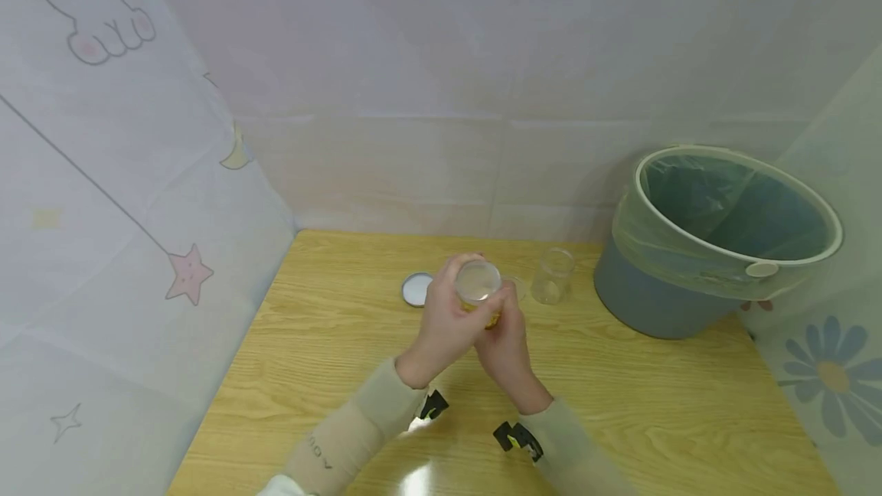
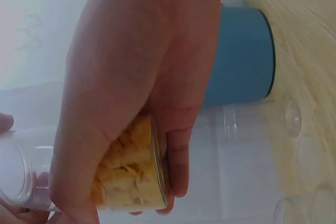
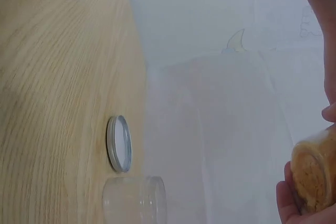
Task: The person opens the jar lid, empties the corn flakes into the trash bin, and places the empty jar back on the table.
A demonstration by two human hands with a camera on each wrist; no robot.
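Observation:
Both hands hold a clear jar [image 1: 478, 282] above the wooden table. Yellow flaky pieces [image 2: 131, 169] fill the part of it nearer the table, and its upper part looks clear. My left hand [image 1: 444, 327] wraps round the jar from the left, the thumb across its near side. From the other side my right hand [image 1: 505, 343] grips it, with fingers near its upper end in the left wrist view. A round metal-rimmed lid [image 1: 416, 289], white inside, lies on the table left of the hands. An empty clear jar [image 1: 553, 275] stands to their right.
A blue-grey bin [image 1: 661, 289] with a pale rim and a clear liner stands at the back right. Between the empty jar and the hands lies a clear round piece [image 1: 515, 289], partly hidden. Printed white sheets [image 1: 413, 98] hang behind and beside the table [image 1: 331, 343].

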